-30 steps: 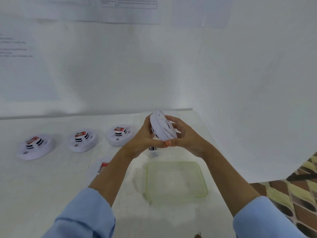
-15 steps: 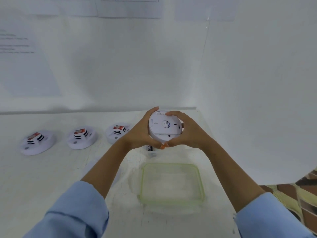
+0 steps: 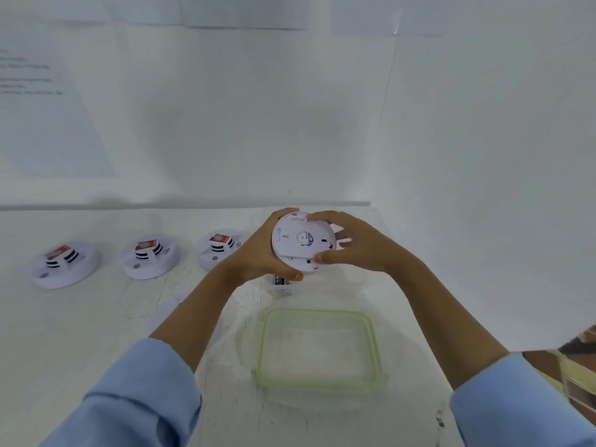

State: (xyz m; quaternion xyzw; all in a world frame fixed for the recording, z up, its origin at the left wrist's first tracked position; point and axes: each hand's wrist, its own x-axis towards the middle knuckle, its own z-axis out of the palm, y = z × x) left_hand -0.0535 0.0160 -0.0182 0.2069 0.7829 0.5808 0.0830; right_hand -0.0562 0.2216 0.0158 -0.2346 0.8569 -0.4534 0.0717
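Since half a second ago the right hand (image 3: 358,250) has shifted round the rim of the smoke detector (image 3: 303,241). Its fingers now spread over the upper right edge and its thumb presses the lower edge. A second ago the unit stood edge-on; now its flat back plate faces the person squarely. The left hand (image 3: 258,256) cups the left side, fingers curled behind the body and thumb clamped under the bottom rim. Both hands grip the unit firmly, and it is held in the air above the far part of the table (image 3: 96,333), touching nothing else.

Assessment: the opposed grips suggest a twist of the back plate against the body, to open or close it. Whether the plate has turned I cannot tell.

Surface: directly below the hands lies a battery (image 3: 280,280), partly hidden. Nearer the person stands a clear container (image 3: 319,311) with a green rim, nothing visible inside. Three further detectors (image 3: 150,256) sit in a row to the left, each face up with a red label. A pale round item (image 3: 167,309) shows beside the left forearm, unidentified.

Room: white walls on two sides, printed sheets (image 3: 242,11) fixed high up, text unreadable. Patterned flooring (image 3: 577,366) shows at the right.
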